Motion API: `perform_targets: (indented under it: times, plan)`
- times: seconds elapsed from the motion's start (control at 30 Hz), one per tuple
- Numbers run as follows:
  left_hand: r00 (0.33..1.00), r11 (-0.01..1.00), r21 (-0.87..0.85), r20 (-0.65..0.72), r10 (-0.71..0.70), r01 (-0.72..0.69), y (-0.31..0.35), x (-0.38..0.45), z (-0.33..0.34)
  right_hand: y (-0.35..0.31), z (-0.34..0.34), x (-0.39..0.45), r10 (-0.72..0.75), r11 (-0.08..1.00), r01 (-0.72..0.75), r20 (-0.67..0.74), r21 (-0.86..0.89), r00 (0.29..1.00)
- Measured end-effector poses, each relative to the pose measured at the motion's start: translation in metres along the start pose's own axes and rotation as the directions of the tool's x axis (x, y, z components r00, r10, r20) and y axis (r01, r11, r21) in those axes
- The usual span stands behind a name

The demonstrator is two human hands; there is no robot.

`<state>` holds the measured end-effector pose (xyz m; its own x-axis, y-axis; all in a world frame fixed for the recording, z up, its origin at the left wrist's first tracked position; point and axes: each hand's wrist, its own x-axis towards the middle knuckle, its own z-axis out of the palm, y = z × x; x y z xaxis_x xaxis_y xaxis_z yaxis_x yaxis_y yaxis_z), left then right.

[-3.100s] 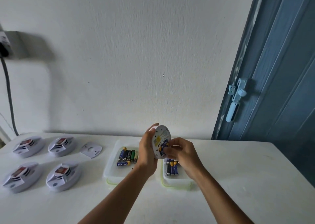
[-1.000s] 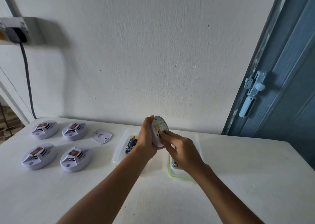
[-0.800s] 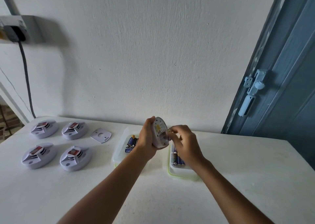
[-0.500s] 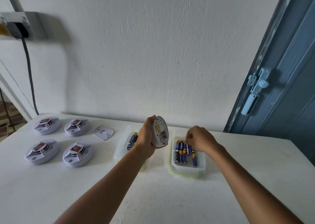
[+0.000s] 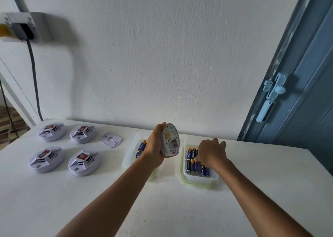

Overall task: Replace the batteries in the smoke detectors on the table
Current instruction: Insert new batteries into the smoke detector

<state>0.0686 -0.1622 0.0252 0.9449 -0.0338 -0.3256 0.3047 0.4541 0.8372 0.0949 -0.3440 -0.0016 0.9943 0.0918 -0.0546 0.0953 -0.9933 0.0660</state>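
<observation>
**Picking a battery for the open detector**

Left hand [image 5: 155,147], centre of frame, is wrapped round the edge of a smoke detector [image 5: 170,140], holding it upright off the table with its back turned right; the battery bay looks empty, though it's small and hard to read. Right hand [image 5: 211,152] is down in the right-hand tub [image 5: 199,177], lower centre-right, fingers curled onto the blue batteries [image 5: 197,166] lying there. Fingertips are hidden under the knuckles, so I can't say for sure whether one is actually pinched yet or just being touched.

Step in hand, as I judge it: fetching a cell to load into the held detector. Which tub holds fresh cells and which holds spent ones I can't tell from here; the left tub [image 5: 130,155], partly behind the left wrist, also shows a few batteries.

Next move likely calls for lifting one cell clear of its neighbours, carrying it across to the bay, matching polarity, then pressing it in while the left hand steadies the body.

Further out: four more detectors [image 5: 84,162] sit face up in a two-by-two block at lower left on the white table [image 5: 180,209], and a loose cover plate [image 5: 111,139] lies just right of them. It probably belongs to the held unit and goes back on last.
</observation>
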Motion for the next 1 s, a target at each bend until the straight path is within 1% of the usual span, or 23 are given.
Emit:
perform_targets:
  times: [0.07,0.17,0.23,0.3,0.37,0.43,0.53,0.63,0.8,0.9,1.0]
  plan:
    - [1.0,1.0,-0.026,-0.001,0.009,-0.009,0.006,-0.003,-0.002,-0.003,-0.004,0.0,-0.027,0.991,0.036,-0.064,0.132,0.998]
    - [0.999,0.997,-0.063,0.0,0.044,-0.044,0.022,-0.007,-0.013,-0.014,-0.017,-0.001,-0.075,0.896,0.132,-0.148,0.423,0.986]
    - [0.997,0.993,-0.083,-0.024,0.078,-0.079,0.033,-0.009,-0.028,-0.032,-0.026,-0.003,-0.149,0.82,0.233,-0.198,0.523,0.969]
    - [0.993,0.989,-0.097,-0.057,0.106,-0.111,0.045,-0.01,-0.049,-0.054,-0.031,-0.003,-0.237,0.752,0.335,-0.241,0.567,0.941]
    - [0.989,0.987,-0.094,-0.091,0.119,-0.127,0.054,-0.01,-0.068,-0.077,-0.031,-0.001,-0.324,0.727,0.415,-0.26,0.547,0.91]
    - [0.986,0.987,-0.089,-0.121,0.119,-0.13,0.059,-0.009,-0.085,-0.098,-0.029,0.006,-0.398,0.746,0.466,-0.242,0.476,0.885]
    - [0.986,0.99,-0.08,-0.133,0.104,-0.116,0.063,-0.007,-0.106,-0.128,-0.026,0.016,-0.447,0.817,0.463,-0.13,0.344,0.885]
    - [0.988,0.993,-0.079,-0.131,0.079,-0.09,0.064,-0.003,-0.118,-0.15,-0.021,0.026,-0.425,0.861,0.427,-0.068,0.277,0.903]
    - [0.991,0.994,-0.098,-0.123,0.043,-0.056,0.065,0.006,-0.133,-0.174,-0.011,0.041,-0.368,0.898,0.346,0.033,0.272,0.929]
    - [0.994,0.994,-0.099,-0.106,0.034,-0.044,0.068,0.008,-0.136,-0.18,-0.007,0.045,-0.339,0.91,0.32,0.028,0.264,0.94]
    - [0.995,0.993,-0.113,-0.1,0.029,-0.041,0.072,0.01,-0.138,-0.181,-0.005,0.046,-0.303,0.898,0.285,0.004,0.334,0.953]
